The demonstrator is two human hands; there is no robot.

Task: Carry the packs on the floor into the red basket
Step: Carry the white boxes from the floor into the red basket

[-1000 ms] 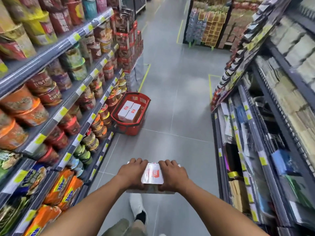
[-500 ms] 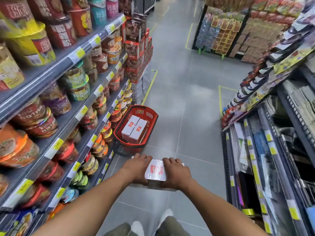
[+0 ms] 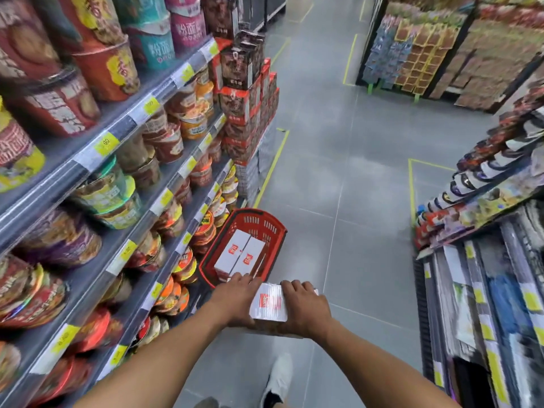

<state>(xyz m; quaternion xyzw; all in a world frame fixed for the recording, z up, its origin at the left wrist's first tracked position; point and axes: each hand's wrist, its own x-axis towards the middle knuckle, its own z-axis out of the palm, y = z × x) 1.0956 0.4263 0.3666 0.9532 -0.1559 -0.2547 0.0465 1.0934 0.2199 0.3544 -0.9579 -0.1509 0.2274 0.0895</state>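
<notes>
Head view, near to far. We note one white shoe (image 3: 278,375) on the grey tiled floor (image 3: 338,178) at the bottom edge. Both forearms reach forward. The left hand (image 3: 234,301) and right hand (image 3: 304,307) grip a flat white plastic-wrapped pack with a red label (image 3: 269,303) from its two sides, with the fingers curled over its far edge; we cannot see the thumbs. The pack is level and in the air, just short of the red plastic slotted basket (image 3: 272,231).

The basket stands on the floor against the foot of the left grey metal shelving (image 3: 88,163). Inside it we count two white rectangular packs with red labels (image 3: 240,254), lying flat, side by side and touching.

The left shelving carries rows of round noodle bowls and cups (image 3: 164,142), with yellow price tags (image 3: 106,144) along the shelf edges. Past the basket, a stack of red-and-brown cartons (image 3: 244,107) stands at the shelving end. The right shelving (image 3: 482,290) is blurred and we cannot read its contents. Far across the aisle stands a display rack of small packets (image 3: 412,54).
</notes>
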